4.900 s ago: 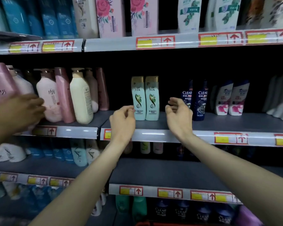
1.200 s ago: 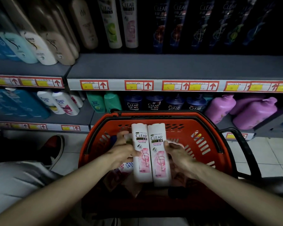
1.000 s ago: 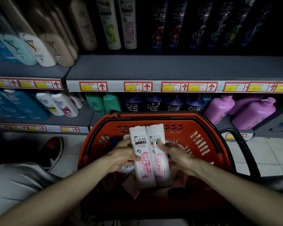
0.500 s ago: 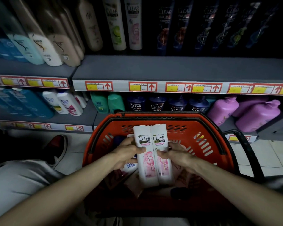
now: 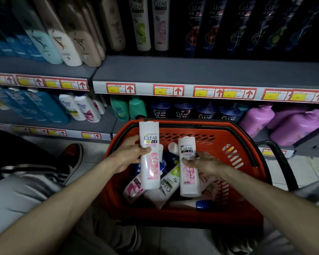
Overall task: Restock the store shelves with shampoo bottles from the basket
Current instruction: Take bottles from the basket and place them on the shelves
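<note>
Over the red basket point(image 5: 234, 144) on the floor I hold two white CLEAR shampoo bottles with pink flowers. My left hand point(image 5: 127, 155) grips the left bottle point(image 5: 149, 157), raised upright above the basket's rim. My right hand point(image 5: 206, 162) grips the right bottle point(image 5: 188, 173), which sits lower and a hand's width apart from the first. Several more bottles lie loose in the basket, among them a white one with a green label point(image 5: 166, 188) and a pink one point(image 5: 133, 188).
The grey middle shelf point(image 5: 191, 72) has a wide bare front strip with dark CLEAR bottles point(image 5: 210, 24) at the back. Below it stand dark blue CLEAR bottles point(image 5: 182, 113), green bottles point(image 5: 129, 109) and purple pump bottles point(image 5: 295, 126). A person's leg and red shoe point(image 5: 70, 159) are at left.
The two bottles, held pressed together a moment ago, have come apart. My left hand has lifted its bottle higher; my right hand keeps its bottle lower and to the right.
</note>
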{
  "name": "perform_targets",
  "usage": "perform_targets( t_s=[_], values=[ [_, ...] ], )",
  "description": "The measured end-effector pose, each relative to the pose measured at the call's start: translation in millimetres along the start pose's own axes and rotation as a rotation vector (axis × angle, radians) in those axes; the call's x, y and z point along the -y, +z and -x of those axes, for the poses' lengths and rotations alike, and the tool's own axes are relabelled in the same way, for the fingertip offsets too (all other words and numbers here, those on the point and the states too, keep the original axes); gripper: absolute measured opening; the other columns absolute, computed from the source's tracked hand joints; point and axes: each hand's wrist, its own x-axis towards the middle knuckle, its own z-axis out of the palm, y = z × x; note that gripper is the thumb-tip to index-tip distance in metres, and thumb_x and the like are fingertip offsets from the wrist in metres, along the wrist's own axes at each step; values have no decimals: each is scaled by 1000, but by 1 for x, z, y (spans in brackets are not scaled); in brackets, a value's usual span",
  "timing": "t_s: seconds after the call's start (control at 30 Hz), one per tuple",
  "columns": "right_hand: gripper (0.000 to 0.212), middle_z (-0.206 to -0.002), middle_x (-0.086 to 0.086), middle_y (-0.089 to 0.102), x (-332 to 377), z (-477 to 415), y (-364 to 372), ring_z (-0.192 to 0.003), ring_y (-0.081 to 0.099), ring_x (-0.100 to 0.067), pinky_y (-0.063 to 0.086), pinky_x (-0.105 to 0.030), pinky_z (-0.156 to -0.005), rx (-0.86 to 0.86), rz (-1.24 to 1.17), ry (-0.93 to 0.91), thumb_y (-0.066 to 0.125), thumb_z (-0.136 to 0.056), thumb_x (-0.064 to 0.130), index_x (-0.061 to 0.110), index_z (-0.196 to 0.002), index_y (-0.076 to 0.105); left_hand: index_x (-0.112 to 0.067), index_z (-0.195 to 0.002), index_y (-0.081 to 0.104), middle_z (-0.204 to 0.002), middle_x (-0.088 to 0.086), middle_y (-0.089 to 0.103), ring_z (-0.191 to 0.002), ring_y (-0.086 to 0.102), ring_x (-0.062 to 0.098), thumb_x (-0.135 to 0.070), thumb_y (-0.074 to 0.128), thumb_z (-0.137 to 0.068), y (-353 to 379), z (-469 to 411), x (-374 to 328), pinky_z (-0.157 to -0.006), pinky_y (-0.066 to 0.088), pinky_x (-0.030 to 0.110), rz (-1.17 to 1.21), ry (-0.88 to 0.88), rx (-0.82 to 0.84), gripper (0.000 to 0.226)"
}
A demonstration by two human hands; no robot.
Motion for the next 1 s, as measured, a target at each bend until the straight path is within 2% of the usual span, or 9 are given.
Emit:
perform_targets(
  t_s=[0.1,0.2,0.33,0.43,0.6,0.73,0.83,0.93,1.0],
  values=[
    [50,-128,6,67,-3,-1,0,-114,64,-16,55,-32,-88,19,22,33,60,-96,55,23,-135,58,-21,-128,63,-107,-4,80,-95,77,10,-1,69,-94,-4,2,2,-67,61,25,-7,9,2,39],
    [53,-126,-2,65,-7,-3,6,-123,61,-28,52,-37,-94,-63,252,-14,54,-96,63,19,-126,60,-23,-127,63,-108,-4,79,-101,76,14,-1,70,-94,-6,2,-2,-70,61,27,-9,42,-3,40],
    [67,-145,-1,45,-2,-2,17,-137,43,-24,38,-37,-116,-381,618,-433,65,-95,43,25,-152,36,-26,-128,63,-106,-6,80,-92,76,7,1,71,-93,-8,0,-11,-63,60,25,14,100,16,45],
    [48,-141,4,54,6,-5,32,-133,47,-17,40,-35,-115,-86,802,-729,65,-96,33,30,-141,51,-25,-130,62,-106,-4,80,-91,77,7,2,70,-93,-7,0,-13,-62,59,23,20,115,28,46],
    [45,-132,-7,61,17,-18,49,-122,58,-29,48,-41,-103,188,1034,-452,67,-95,34,25,-137,57,-25,-135,59,-117,2,77,-102,74,13,1,69,-94,-7,2,-10,-69,61,27,-27,92,42,50],
    [71,-141,-2,52,19,-28,44,-134,46,-25,40,-45,-110,243,1291,-474,76,-85,28,30,-148,43,-25,-135,59,-116,2,77,-109,73,19,2,69,-93,-16,5,-4,-80,61,34,-40,74,27,51],
    [72,-138,3,48,11,-27,42,-131,46,-20,31,-41,-105,213,1187,-516,78,-84,25,30,-145,41,-27,-131,60,-111,0,79,-103,75,15,3,69,-93,-23,6,-3,-80,61,35,-46,69,22,49],
    [68,-132,9,49,5,-26,36,-109,42,-11,17,-30,-85,162,1032,-569,80,-83,25,32,-139,42,-34,-122,61,-105,-7,80,-96,76,7,3,68,-94,-27,7,-8,-68,62,25,-58,89,43,47],
    [68,-134,12,48,3,-25,29,-116,44,-10,21,-31,-91,121,942,-594,80,-82,26,35,-136,39,-34,-121,60,-104,-8,80,-95,76,6,5,68,-93,-29,8,-13,-64,60,23,-49,108,44,49]
  ],
)
